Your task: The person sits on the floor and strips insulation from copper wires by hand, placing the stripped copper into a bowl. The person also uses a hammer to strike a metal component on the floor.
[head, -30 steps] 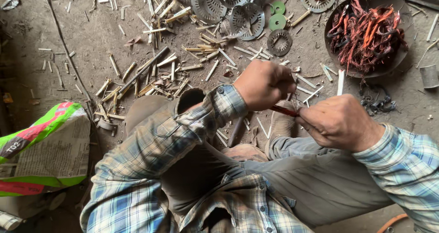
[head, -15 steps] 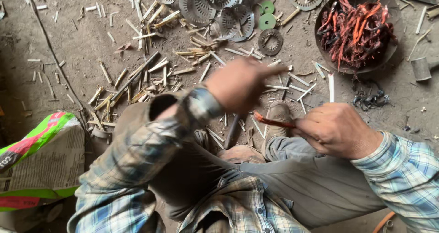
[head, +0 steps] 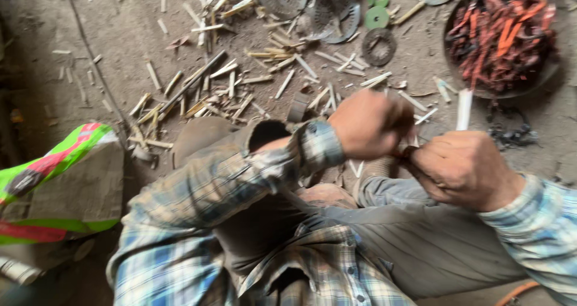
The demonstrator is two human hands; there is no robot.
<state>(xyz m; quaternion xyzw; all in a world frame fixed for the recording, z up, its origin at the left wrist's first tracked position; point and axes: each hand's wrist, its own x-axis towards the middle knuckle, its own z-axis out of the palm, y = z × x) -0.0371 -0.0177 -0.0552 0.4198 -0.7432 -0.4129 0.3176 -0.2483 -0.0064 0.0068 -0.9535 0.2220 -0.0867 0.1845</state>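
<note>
1. The dirt floor (head: 108, 48) fills the view; it is grey, dusty and strewn with litter.
2. The person sits low, in a blue and white plaid shirt (head: 198, 222) with grey trousers (head: 421, 246); the knees point toward 12 o'clock.
3. A sack (head: 60, 186) of grey woven stuff with green and pink printed bands lies on the floor at 9 o'clock from the hands, well apart from them.
4. A dark round pan (head: 511, 93) sits at 1 o'clock from the hands; it is heaped with red and orange strips (head: 499, 36) mixed with darker bits.
5. The right hand (head: 463, 168) is closed in a fist; the left hand (head: 369, 123) is also closed, just beside it at 10 o'clock; the two hands meet knuckle to knuckle over the knees.
6. Between the hands a small reddish piece (head: 404, 154) shows, pinched at the point where they touch; both seem clamped on it, but blur hides the exact grip.
7. Several round perforated metal discs (head: 336, 12) lie at 12 o'clock near the top edge; a dark ring (head: 378, 46) lies just below them; two small green washers (head: 377, 7) sit close beside the discs.
8. Pale split sticks (head: 234, 78) lie scattered across the floor from 10 to 12 o'clock, some crossing one another.
9. One white stick (head: 464, 109) stands out just above the right hand, at 12 o'clock from it, close under the pan's rim.
</note>
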